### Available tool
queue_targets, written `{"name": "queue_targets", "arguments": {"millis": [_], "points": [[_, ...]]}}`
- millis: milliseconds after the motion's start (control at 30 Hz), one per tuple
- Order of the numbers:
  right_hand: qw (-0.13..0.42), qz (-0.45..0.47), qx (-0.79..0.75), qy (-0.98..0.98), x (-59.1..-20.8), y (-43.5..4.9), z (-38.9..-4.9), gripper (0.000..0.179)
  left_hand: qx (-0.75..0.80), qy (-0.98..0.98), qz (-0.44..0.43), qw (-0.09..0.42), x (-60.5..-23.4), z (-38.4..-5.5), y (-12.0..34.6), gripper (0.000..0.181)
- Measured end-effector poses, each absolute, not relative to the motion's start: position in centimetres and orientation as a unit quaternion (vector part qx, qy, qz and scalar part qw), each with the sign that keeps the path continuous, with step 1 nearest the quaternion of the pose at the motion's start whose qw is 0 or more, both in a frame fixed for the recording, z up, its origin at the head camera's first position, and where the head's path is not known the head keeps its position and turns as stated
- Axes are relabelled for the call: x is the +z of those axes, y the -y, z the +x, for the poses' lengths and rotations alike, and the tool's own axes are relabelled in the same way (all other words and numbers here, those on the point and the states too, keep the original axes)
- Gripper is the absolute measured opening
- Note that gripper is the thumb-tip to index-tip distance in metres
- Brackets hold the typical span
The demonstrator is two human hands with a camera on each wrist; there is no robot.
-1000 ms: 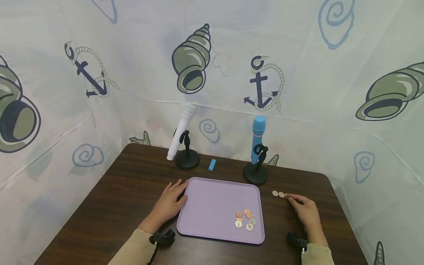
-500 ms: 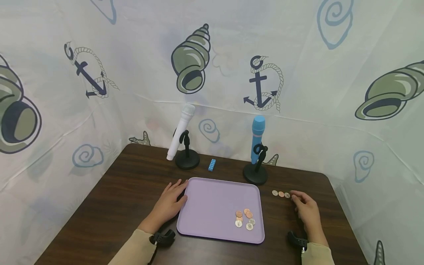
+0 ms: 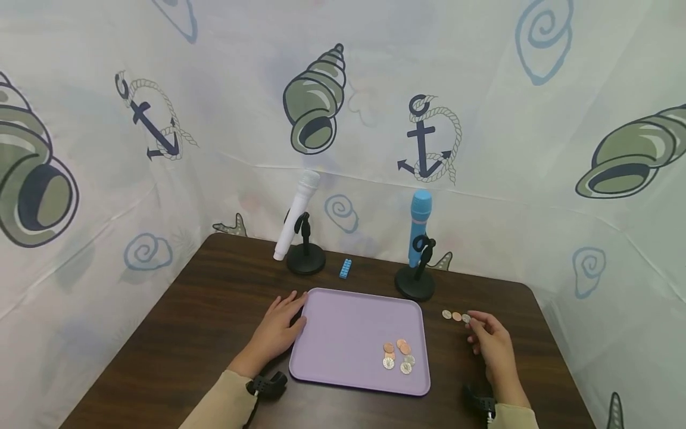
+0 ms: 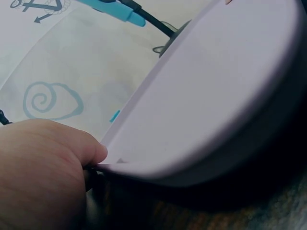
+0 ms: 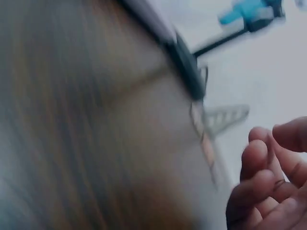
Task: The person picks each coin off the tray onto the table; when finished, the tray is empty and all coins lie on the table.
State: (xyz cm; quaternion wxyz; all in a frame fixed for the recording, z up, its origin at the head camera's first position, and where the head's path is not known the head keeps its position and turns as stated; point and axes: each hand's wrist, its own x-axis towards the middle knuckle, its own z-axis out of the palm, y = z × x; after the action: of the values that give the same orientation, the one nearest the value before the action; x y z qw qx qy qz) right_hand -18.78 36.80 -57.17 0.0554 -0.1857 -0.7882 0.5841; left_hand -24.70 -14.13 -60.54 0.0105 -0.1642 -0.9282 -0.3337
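Right hand (image 3: pixel 495 343), fingers loosely curled, apparently empty, is beside the coin row (image 3: pixel 457 316); left hand (image 3: pixel 273 333), fingers extended, rests on the tray (image 3: pixel 343 339); light contact should keep the coin row straight.

The head camera looked forward and down from above the table's (image 3: pixel 161 345) near side, taking in the whole tray (image 3: pixel 343 339) and the backdrop (image 3: pixel 241 119). The left wrist camera, tilted, sat close behind the left hand (image 4: pixel 43 177), facing across the tray. The right wrist camera, also tilted, looked low over the table beside the right hand (image 5: pixel 271 182); its blurred strip was probably the coins (image 3: pixel 457 316). All three views shared the blue microphone (image 3: pixel 420 226).
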Motion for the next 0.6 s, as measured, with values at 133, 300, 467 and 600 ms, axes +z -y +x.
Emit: {"name": "queue_targets", "arguments": {"millis": [133, 300, 467, 600], "points": [[0.049, -0.089, 0.535, 0.838, -55.4, -34.1, -17.9, 0.031, -0.329, 0.93, -0.161, 0.007, -60.6, -24.7, 14.0, 0.062], [0.073, 0.083, 0.346, 0.932, -53.8, -30.3, -17.1, 0.026, -0.328, 0.93, -0.164, 0.009, -60.3, -24.7, 14.2, 0.061], [0.051, 0.191, 0.252, 0.947, -53.3, -27.9, -16.4, 0.032, -0.332, 0.928, -0.166, 0.013, -60.2, -24.7, 14.3, 0.061], [0.022, 0.219, 0.228, 0.949, -53.5, -27.0, -16.3, 0.036, -0.33, 0.929, -0.166, 0.01, -60.4, -24.5, 14.4, 0.061]]}}
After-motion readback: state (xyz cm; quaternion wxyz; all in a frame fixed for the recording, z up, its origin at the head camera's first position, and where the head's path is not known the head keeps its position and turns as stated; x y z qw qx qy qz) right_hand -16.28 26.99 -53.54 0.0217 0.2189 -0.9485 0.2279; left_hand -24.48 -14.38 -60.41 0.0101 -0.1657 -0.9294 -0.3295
